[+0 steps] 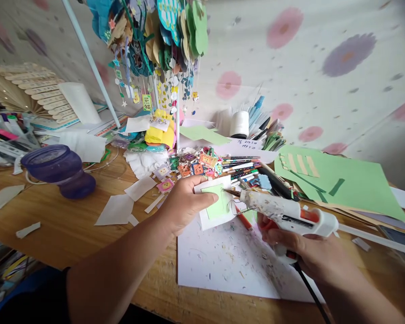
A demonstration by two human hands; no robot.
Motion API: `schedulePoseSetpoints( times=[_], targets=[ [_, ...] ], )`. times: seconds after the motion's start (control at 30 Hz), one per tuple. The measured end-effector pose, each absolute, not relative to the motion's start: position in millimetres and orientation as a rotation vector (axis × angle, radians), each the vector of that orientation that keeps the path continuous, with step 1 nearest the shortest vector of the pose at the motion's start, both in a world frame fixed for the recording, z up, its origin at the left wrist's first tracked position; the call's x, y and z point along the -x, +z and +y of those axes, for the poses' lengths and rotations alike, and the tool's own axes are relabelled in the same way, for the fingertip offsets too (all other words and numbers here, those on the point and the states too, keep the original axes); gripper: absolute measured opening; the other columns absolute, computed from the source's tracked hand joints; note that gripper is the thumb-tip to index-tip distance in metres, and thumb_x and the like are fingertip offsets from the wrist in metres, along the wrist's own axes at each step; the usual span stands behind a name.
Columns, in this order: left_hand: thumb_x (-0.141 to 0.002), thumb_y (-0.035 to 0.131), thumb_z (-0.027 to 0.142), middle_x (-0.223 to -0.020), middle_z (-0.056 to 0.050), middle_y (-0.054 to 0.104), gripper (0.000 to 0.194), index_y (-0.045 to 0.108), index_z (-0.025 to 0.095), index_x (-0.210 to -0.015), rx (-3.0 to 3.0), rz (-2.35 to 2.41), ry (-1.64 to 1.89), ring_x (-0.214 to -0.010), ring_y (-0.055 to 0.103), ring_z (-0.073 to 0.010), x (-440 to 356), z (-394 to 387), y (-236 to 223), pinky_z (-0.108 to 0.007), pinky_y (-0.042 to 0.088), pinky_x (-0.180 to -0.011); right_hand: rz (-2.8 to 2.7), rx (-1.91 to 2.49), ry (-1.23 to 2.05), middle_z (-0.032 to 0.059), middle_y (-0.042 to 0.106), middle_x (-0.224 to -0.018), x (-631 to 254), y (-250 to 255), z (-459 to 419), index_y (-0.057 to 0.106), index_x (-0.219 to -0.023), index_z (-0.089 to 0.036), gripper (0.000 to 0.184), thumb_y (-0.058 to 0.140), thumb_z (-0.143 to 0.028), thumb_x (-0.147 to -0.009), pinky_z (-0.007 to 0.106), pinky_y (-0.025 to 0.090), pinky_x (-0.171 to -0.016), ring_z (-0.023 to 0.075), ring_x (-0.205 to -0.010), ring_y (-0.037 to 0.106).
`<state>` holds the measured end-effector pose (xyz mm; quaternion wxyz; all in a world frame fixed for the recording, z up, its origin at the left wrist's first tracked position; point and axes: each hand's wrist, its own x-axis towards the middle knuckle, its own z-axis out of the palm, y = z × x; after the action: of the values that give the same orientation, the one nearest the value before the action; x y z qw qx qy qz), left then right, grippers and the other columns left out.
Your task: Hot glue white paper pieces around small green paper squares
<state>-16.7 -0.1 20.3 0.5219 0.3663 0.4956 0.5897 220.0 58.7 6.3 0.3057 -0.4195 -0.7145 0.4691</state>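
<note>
Pinches one white card (219,221) bearing one green panel (218,209) by its left side, between thumb and fingers of left hand (184,200); grips one glue gun (283,209) in right hand (297,245).

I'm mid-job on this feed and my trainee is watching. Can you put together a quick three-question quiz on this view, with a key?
1. True or false: the left grip holds the glue gun.
2. Multiple choice. Where is the purple jar?
a) On the card
b) Right of the glue gun
c) Left of the card
3. Short answer: what colour is the panel on the card, where the nozzle points?

Key:
1. False; the right grip holds it, and the left grip holds the card.
2. c
3. Green
</note>
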Motion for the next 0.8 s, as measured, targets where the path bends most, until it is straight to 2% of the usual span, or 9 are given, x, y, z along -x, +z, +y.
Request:
schedulePoseSetpoints(
  times=[0.07,0.2,0.37,0.6,0.7,0.8],
  targets=[
    [-0.062,0.072,0.021,-0.069,0.001,0.064,0.020,0.067,0.015,-0.081,-0.866,1.180,1.403,-0.055,0.055,-0.0099,16.2,-0.6,20.4,-0.021,0.040,-0.052,-1.815,1.134,1.266,0.0046,0.065,-0.063,-218.1,5.0,57.4,0.069,-0.068,-0.023,0.025,0.077,-0.046,-0.063,0.026,0.044,-0.040,0.0182,-0.052,0.055],
    [-0.062,0.073,0.021,-0.073,-0.002,0.067,0.023,0.070,0.014,-0.084,-0.869,1.171,1.364,-0.058,0.058,-0.0113,15.4,-1.6,19.4,-0.022,0.043,-0.054,-1.772,1.052,1.354,0.0083,0.072,-0.076,-213.2,6.6,53.0,0.071,-0.075,-0.022,0.029,0.077,-0.049,-0.064,0.032,0.052,-0.057,0.0228,-0.065,0.063],
    [-0.062,0.074,0.021,-0.076,-0.003,0.069,0.024,0.071,0.013,-0.085,-0.860,1.142,1.355,-0.060,0.060,-0.0123,16.0,-1.9,18.0,-0.024,0.046,-0.057,-1.779,0.963,1.444,0.0076,0.072,-0.076,-211.2,8.2,54.2,0.071,-0.074,-0.022,0.023,0.074,-0.044,-0.069,0.032,0.052,-0.063,0.0228,-0.069,0.064],
    [-0.058,0.076,0.016,-0.072,-0.002,0.070,0.026,0.072,0.014,-0.083,-0.757,1.039,1.304,-0.058,0.063,-0.0125,16.4,-5.7,24.6,-0.024,0.048,-0.058,-1.669,0.859,1.691,0.0053,0.069,-0.064,-208.4,8.5,58.6,0.071,-0.067,-0.019,0.016,0.074,-0.034,-0.062,0.028,0.048,-0.056,0.0181,-0.057,0.060],
    [-0.054,0.076,0.013,-0.066,-0.002,0.069,0.023,0.071,0.013,-0.076,-0.698,0.979,1.300,-0.054,0.063,-0.0127,16.8,-5.4,27.0,-0.024,0.048,-0.054,-1.552,0.907,1.820,0.0055,0.069,-0.063,-208.0,6.0,58.1,0.072,-0.066,-0.018,0.019,0.077,-0.035,-0.058,0.027,0.046,-0.049,0.0166,-0.051,0.059],
    [-0.051,0.075,0.012,-0.064,-0.002,0.069,0.022,0.070,0.012,-0.073,-0.661,0.940,1.301,-0.052,0.063,-0.0126,17.6,-4.5,27.3,-0.023,0.049,-0.052,-1.509,0.947,1.913,0.0045,0.062,-0.051,-210.5,0.2,59.2,0.074,-0.061,-0.017,0.023,0.077,-0.039,-0.058,0.026,0.045,-0.048,0.0168,-0.050,0.058]
  ],
)
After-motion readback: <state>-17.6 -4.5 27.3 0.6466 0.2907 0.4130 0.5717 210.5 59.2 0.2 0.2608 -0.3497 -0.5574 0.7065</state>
